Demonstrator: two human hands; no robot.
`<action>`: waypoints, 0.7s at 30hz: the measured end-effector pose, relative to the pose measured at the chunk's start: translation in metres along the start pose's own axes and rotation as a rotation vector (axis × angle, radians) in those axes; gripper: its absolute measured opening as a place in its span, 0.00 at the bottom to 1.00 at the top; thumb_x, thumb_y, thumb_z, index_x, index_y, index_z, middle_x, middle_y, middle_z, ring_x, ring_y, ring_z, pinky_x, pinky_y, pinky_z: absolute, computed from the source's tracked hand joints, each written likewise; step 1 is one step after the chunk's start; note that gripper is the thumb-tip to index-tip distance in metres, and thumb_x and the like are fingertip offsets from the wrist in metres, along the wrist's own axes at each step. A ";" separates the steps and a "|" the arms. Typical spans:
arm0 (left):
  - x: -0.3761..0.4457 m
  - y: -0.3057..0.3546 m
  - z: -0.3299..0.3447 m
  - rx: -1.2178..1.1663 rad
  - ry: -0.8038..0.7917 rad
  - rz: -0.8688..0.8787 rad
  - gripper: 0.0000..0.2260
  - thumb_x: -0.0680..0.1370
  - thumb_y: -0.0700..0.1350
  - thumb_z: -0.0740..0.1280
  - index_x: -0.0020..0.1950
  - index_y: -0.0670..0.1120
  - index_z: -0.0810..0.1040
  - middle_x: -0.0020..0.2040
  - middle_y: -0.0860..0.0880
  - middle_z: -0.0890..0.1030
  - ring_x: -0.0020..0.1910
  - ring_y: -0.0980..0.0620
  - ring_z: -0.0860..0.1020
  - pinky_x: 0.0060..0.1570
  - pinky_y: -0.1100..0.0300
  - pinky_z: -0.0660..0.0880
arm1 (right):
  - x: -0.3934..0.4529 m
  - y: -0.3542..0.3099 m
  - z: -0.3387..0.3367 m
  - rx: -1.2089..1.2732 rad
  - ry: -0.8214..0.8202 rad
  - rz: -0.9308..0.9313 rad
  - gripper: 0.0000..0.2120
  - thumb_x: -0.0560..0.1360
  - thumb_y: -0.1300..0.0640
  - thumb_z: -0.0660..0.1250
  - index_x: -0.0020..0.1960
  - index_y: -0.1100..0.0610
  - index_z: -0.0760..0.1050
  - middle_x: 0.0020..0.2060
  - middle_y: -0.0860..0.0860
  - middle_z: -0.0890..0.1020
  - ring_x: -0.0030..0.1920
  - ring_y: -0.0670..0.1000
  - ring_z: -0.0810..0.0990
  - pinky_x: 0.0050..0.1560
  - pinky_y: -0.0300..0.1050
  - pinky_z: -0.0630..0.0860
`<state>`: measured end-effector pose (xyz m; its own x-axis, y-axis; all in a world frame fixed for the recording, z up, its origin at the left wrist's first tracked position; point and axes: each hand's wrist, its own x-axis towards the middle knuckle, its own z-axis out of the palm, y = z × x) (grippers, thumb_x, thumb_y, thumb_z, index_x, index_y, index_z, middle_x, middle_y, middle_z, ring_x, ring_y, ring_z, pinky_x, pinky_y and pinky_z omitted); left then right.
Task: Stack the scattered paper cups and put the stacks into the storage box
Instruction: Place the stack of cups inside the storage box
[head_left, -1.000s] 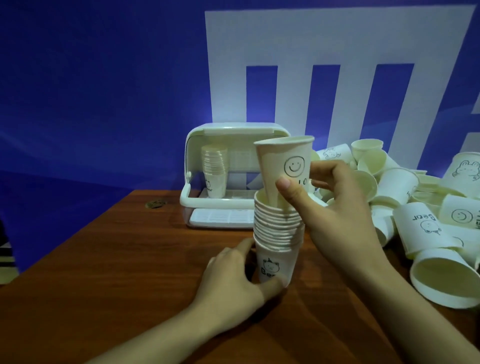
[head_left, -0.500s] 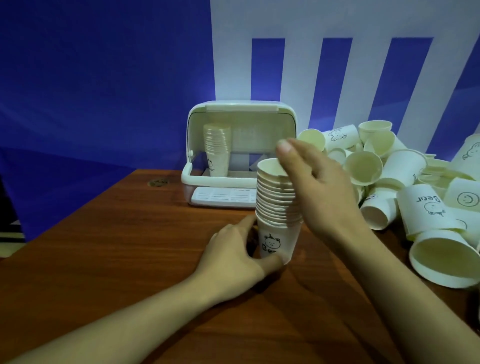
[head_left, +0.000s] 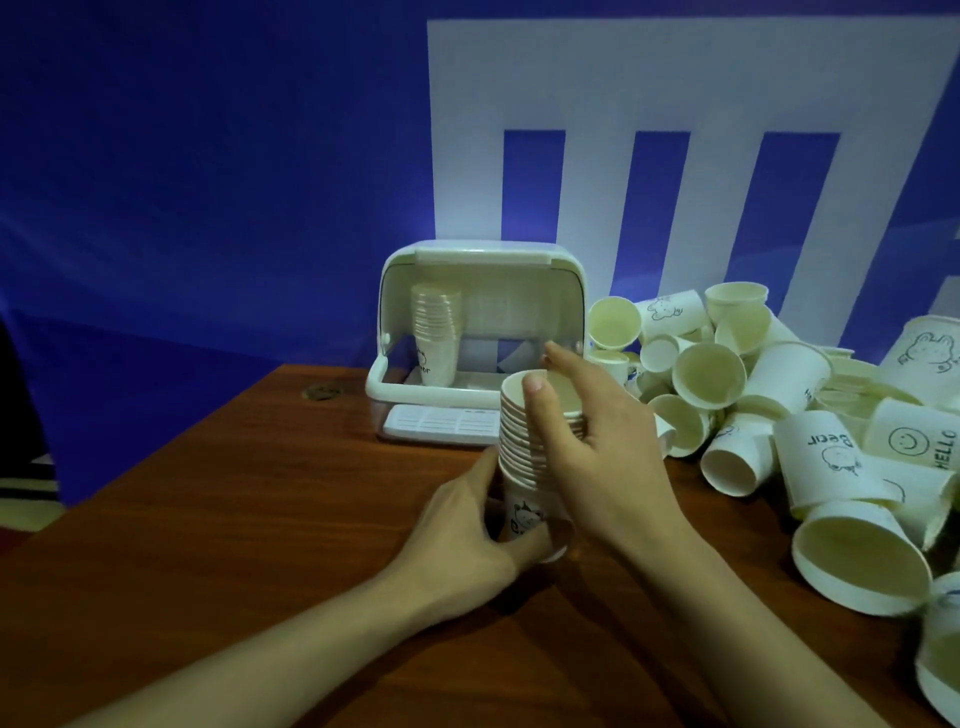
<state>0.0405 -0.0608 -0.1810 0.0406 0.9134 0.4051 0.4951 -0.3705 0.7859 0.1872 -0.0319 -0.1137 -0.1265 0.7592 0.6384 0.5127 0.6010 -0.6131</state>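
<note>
A stack of white paper cups (head_left: 519, 441) stands upright on the wooden table (head_left: 234, 519). My left hand (head_left: 467, 540) grips the bottom cup from the left. My right hand (head_left: 597, 457) wraps the upper part of the stack, thumb on the top rim. Behind it stands the white storage box (head_left: 478, 270) with its lid up. Inside the box, at the left, another cup stack (head_left: 436, 332) stands. A heap of loose paper cups (head_left: 779, 395) lies to the right.
A blue wall with a white pattern rises behind the table. The box's grated front tray (head_left: 441, 423) juts toward me. A small round metal fitting (head_left: 319, 392) sits in the tabletop at the far left. The table's left edge runs diagonally.
My right hand pushed the smiley cup down into the stack and now holds the stack's upper part. My left hand stayed on the bottom cup.
</note>
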 end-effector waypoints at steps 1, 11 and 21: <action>0.000 0.002 0.000 -0.009 0.011 -0.003 0.23 0.74 0.51 0.80 0.67 0.55 0.79 0.58 0.60 0.87 0.57 0.62 0.84 0.57 0.56 0.81 | 0.000 0.000 -0.001 0.079 -0.021 0.019 0.32 0.76 0.35 0.56 0.76 0.48 0.70 0.72 0.42 0.74 0.71 0.38 0.68 0.66 0.28 0.60; 0.077 0.053 -0.048 0.161 0.399 -0.062 0.28 0.67 0.54 0.84 0.63 0.52 0.78 0.50 0.57 0.85 0.50 0.53 0.83 0.49 0.56 0.78 | -0.023 0.030 0.002 0.378 0.350 0.071 0.12 0.81 0.48 0.57 0.60 0.50 0.74 0.56 0.46 0.77 0.59 0.39 0.74 0.56 0.30 0.68; 0.196 0.016 -0.048 0.526 -0.023 -0.475 0.23 0.65 0.44 0.85 0.58 0.43 0.84 0.54 0.45 0.86 0.52 0.45 0.84 0.54 0.50 0.84 | -0.021 0.055 0.016 0.334 0.356 0.171 0.08 0.79 0.52 0.59 0.51 0.51 0.77 0.48 0.45 0.77 0.51 0.39 0.75 0.49 0.27 0.68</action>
<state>0.0144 0.1038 -0.0670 -0.2681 0.9615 0.0604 0.8170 0.1937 0.5431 0.2048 -0.0108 -0.1680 0.2620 0.7565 0.5993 0.1947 0.5668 -0.8005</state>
